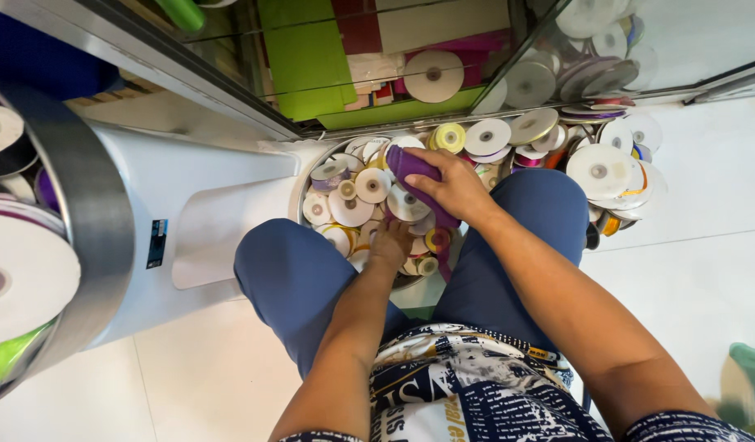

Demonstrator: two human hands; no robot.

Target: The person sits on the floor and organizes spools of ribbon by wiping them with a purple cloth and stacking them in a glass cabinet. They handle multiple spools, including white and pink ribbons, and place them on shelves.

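Seated over a white tiled floor [697, 270], knees in blue trousers either side of a round bin [299, 196] heaped with ribbon spools. Glass-fronted cabinet [312, 74] beyond the bin's far edge, with green and cream sheets and more spools behind the pane. Big metal-rimmed tub [99, 213] at the left, holding larger rolls. Loose pile of white-faced spools [599, 168] on the floor just past the bin's right edge.

Right hand [455, 188] curled closed round a purple ribbon roll [407, 164], held above the bin's far right part, a purple tail trailing down towards the near edge. Left hand [390, 243] pushed down among the spools at the bin's near edge, fingertips buried; impossible to tell whether closed on anything.

Judged as mid-sort: one roll picked out, the other hand rummaging. Any lift of the purple roll calls for getting that loose tail free of the spools beneath, and for a steady bin while the left hand digs.
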